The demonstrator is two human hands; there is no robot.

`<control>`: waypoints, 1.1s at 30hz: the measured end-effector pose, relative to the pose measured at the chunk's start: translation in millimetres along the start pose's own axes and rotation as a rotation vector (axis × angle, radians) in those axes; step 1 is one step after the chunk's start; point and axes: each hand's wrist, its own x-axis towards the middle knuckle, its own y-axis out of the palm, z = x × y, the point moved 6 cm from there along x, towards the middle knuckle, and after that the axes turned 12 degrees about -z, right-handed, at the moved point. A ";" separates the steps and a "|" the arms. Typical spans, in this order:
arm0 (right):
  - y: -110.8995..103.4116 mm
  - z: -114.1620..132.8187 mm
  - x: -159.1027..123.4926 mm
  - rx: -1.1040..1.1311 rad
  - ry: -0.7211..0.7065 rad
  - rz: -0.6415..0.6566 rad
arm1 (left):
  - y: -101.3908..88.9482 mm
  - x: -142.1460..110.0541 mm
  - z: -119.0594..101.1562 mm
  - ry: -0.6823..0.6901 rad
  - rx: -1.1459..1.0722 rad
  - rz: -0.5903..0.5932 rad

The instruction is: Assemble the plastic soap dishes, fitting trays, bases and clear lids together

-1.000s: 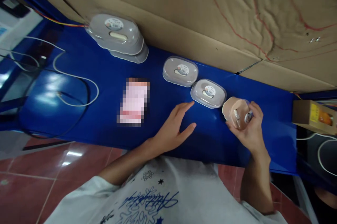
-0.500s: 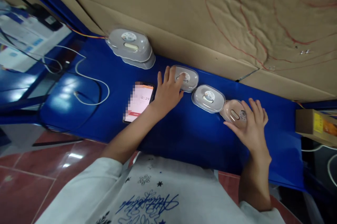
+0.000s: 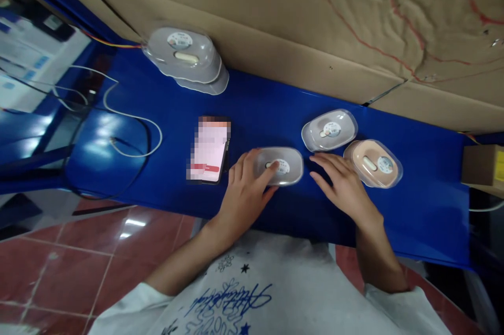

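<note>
Blue tabletop (image 3: pixel 268 109) bearing a grey lidded plastic container (image 3: pixel 293 171), left end clasped by the left hand (image 3: pixel 244 182); the right hand (image 3: pixel 344 185), empty, fingers parted, hovers beside it. Probably light, stiff, slick; best held around its ends.

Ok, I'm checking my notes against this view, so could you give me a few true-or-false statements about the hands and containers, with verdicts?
1. The left hand rests on a grey lidded container. True.
2. The right hand holds a smartphone. False: the right hand holds nothing; the smartphone lies left of the left hand.
3. The beige lidded container lies right of every grey one. True.
4. The stack at the back is made of beige containers. False: the stacked grey containers stand there, beside the cardboard panel.
</note>
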 end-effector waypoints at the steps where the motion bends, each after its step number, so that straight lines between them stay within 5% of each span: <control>1: 0.0 6.8 -0.9 0.018 -0.013 0.001 | 0.2 -4.6 -2.7 0.030 -0.015 0.032; 6: 15.4 46.3 -10.2 0.166 -0.120 0.229 | 4.0 -19.6 -6.7 0.177 -0.124 0.222; 14: 13.9 60.0 -6.6 0.207 -0.127 0.324 | 20.6 -32.2 21.6 0.031 -0.383 0.190; 21: 9.6 40.1 25.4 0.335 -0.060 0.186 | 18.5 -50.1 29.6 -0.015 -0.381 0.104; 28: 56.1 17.4 69.4 0.084 -0.108 0.049 | 9.8 -59.7 30.0 0.026 -0.396 0.216; 33: 46.1 23.1 71.9 -0.001 -0.087 0.027 | 13.8 -63.6 29.3 0.092 -0.382 0.236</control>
